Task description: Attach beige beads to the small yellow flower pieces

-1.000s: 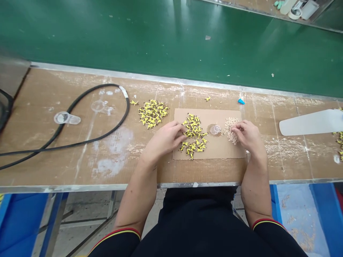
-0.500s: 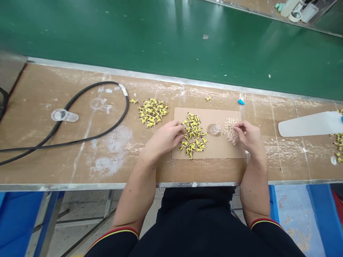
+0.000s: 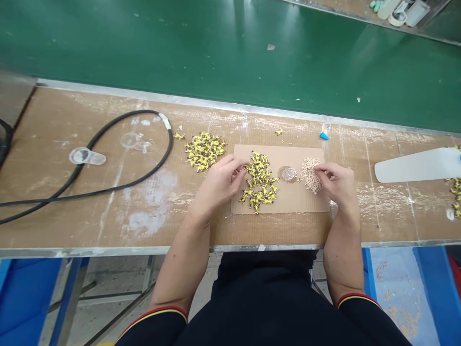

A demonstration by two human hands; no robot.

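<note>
My left hand [image 3: 225,179] is at the left edge of a pile of small yellow-and-black figures [image 3: 260,169]. Its thumb and forefinger are pinched on what looks like one small yellow figure [image 3: 245,167]. On the right, my right hand [image 3: 337,181] hovers at a heap of tiny pale pieces [image 3: 311,175], its thumb and forefinger pressed together; whatever they hold is too small to make out. Between the two heaps stands a small clear cup [image 3: 288,174]. All of this rests on a flat cardboard sheet [image 3: 295,204].
Another pile of yellow figures [image 3: 205,151] lies left of the sheet. A black cable [image 3: 137,185] loops across the bench near a clear plastic scoop-like piece [image 3: 87,156]. A blue cap-like piece [image 3: 324,136] lies behind the sheet; a white bottle [image 3: 418,166] lies at right.
My left hand has lifted slightly up and away from the near part of the yellow pile, its fingertips now pinched. My right hand stays by the pale heap, its fingers a little straighter.
</note>
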